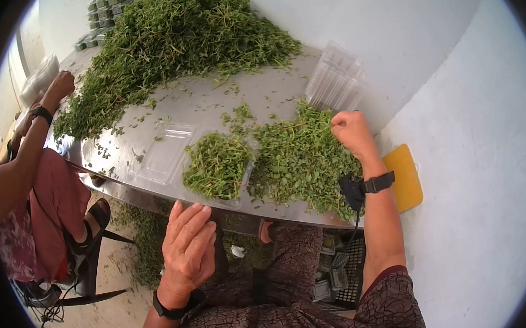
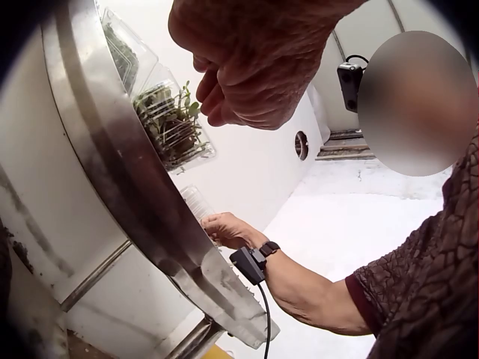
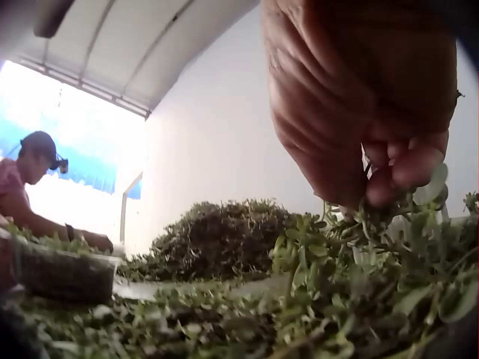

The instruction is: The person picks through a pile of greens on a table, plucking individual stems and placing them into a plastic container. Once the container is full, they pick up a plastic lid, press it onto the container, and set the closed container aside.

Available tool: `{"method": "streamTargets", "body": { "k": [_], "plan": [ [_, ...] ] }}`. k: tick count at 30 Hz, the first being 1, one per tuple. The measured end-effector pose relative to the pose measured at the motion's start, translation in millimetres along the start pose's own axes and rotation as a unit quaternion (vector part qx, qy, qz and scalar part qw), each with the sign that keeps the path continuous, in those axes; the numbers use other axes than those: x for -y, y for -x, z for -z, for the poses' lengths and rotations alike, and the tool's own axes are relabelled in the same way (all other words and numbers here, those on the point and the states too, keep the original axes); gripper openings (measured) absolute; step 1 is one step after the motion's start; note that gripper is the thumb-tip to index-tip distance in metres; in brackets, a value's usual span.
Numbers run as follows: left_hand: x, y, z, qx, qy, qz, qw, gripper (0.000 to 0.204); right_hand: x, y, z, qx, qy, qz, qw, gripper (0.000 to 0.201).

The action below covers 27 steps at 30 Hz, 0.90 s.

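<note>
My right hand (image 1: 354, 133) is over the back right of a loose pile of leafy green sprigs (image 1: 300, 167). In the right wrist view, its thumb and fingertips pinch a few green sprigs (image 3: 367, 222) at the top of the pile. My left hand (image 1: 189, 245) is held in front of the table edge, fingers fairly straight and slightly bent, holding nothing. Just beyond it sits a clear plastic clamshell box (image 1: 247, 176), its base heaped with greens (image 1: 217, 164). The box's lid (image 1: 163, 155) lies flipped open to the left on the metal table (image 1: 204, 101).
A large heap of greens (image 1: 187, 35) covers the back of the table. Empty nested clamshells (image 1: 334, 77) stand by the wall, near a yellow board (image 1: 404, 178). Filled boxes (image 1: 105, 13) are stacked at back left. Another person (image 1: 27, 186) sits left. A black crate (image 1: 351, 273) is below.
</note>
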<state>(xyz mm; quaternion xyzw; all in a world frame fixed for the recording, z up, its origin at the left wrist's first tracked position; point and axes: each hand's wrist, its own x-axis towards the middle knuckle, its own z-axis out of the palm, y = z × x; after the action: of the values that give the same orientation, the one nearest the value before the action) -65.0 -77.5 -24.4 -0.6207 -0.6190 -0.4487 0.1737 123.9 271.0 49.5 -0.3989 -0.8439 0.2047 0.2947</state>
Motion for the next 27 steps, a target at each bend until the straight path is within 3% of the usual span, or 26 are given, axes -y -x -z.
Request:
{"method": "streamTargets", "body": {
  "k": [1, 3, 11, 17, 20, 25, 27],
  "plan": [
    [0, 0, 0, 0.001, 0.001, -0.001, 1.0, 0.025, 8, 3, 6, 0.0, 0.0, 0.0, 1.0, 0.005],
    [0, -2, -1, 0.0, 0.006, -0.005, 1.0, 0.025, 19, 6, 18, 0.017, -0.178, -0.077, 0.981, 0.01],
    [-6, -10, 3, -0.001, 0.035, -0.007, 0.999, 0.026, 21, 22, 21, -0.022, -0.254, -0.109, 0.961, 0.008],
    [-18, -32, 6, -0.012, 0.152, 0.024, 0.988, 0.022, 39, 42, 21, -0.019, -0.349, -0.109, 0.93, 0.012],
    [-23, -43, 3, 0.001, 0.296, 0.07, 0.952, 0.031, 54, 59, 15, -0.013, -0.404, -0.102, 0.909, 0.014],
    [-34, -57, -6, 0.05, 0.314, 0.095, 0.943, 0.043, 92, 93, -4, 0.002, -0.483, -0.097, 0.87, 0.018],
    [-51, -63, -12, 0.05, 0.55, 0.277, 0.786, 0.048, 111, 107, -12, 0.014, -0.496, -0.094, 0.863, 0.017]
  ]
}}
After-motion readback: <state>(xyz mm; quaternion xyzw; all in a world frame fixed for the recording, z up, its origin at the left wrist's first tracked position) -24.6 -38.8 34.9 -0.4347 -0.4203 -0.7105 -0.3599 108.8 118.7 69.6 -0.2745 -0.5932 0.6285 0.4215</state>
